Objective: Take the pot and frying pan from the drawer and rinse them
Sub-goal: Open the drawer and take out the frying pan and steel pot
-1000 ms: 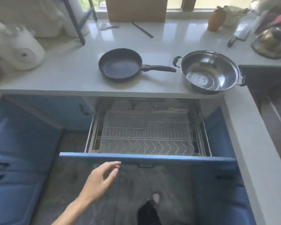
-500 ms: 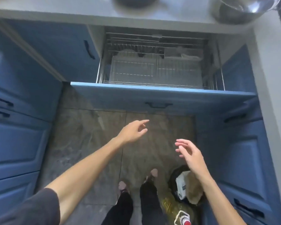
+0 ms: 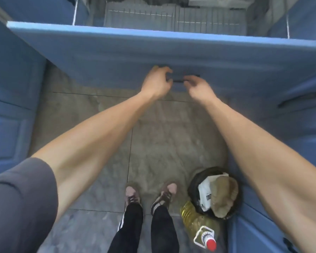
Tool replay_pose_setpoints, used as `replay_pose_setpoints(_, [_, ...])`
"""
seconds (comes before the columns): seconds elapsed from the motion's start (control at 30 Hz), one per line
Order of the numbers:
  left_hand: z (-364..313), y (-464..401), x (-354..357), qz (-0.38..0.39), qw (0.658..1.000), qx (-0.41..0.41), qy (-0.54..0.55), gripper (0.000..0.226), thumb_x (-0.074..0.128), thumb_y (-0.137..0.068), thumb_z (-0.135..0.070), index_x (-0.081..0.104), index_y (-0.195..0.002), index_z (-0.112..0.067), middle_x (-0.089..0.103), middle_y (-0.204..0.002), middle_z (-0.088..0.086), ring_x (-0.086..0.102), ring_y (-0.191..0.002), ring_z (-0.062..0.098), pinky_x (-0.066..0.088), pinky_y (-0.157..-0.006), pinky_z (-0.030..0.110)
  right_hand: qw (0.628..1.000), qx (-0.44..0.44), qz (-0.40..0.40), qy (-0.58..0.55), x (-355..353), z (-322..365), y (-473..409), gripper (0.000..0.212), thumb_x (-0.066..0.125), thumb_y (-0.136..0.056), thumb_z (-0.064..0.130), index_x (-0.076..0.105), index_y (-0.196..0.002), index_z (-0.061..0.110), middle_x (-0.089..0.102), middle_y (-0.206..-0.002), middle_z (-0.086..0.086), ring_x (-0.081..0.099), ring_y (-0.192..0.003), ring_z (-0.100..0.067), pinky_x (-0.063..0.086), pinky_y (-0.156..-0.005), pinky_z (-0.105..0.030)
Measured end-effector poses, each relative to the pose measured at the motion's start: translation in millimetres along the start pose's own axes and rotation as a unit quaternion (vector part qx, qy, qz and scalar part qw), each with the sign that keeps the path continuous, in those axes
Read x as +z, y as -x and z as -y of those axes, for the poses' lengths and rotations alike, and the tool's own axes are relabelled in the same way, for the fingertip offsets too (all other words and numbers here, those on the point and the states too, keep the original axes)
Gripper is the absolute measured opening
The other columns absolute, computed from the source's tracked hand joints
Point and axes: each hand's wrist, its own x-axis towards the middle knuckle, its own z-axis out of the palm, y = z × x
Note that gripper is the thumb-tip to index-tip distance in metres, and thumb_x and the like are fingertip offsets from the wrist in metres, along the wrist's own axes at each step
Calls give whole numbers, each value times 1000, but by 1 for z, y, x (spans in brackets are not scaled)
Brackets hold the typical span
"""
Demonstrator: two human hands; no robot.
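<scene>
A person leans over an open blue drawer (image 3: pixel 117 50) in a kitchen, both hands at the dark handle (image 3: pixel 179 80) on its front panel. The left hand (image 3: pixel 156 83) has its fingers curled at the handle's left end, and the right hand (image 3: pixel 199 87) curls at its right end (motion blur hides whether either has truly closed on the bar, so the grip cannot be told for certain). Behind the panel the wire rack (image 3: pixel 153 17) shows only bare rods in the part that is in view. Neither the pot nor the frying pan appears anywhere in this downward view, so their place cannot be told from here. The visible rack holding no cookware suggests the taking-out may be done, with the drawer seemingly about to be pushed shut; the rinsing, by that reading, is left to do. A bin (image 3: pixel 195 183) and an oil bottle (image 3: pixel 199 227) stand on the tiled floor (image 3: pixel 80 110) by the person's feet.
</scene>
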Motion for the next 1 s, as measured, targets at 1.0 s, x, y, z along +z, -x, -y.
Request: replay_pose_setpoints(1.0, [-11, -123, -29, -70, 996, -50, 20, 19, 55, -89, -40, 66, -95, -26, 59, -95, 1, 57, -93, 22, 33, -63, 28, 988, 109, -3, 105, -69, 58, -141, 21, 52, -89, 34, 66, -105, 36, 66, -112, 0, 62, -103, -24, 35, -72, -24])
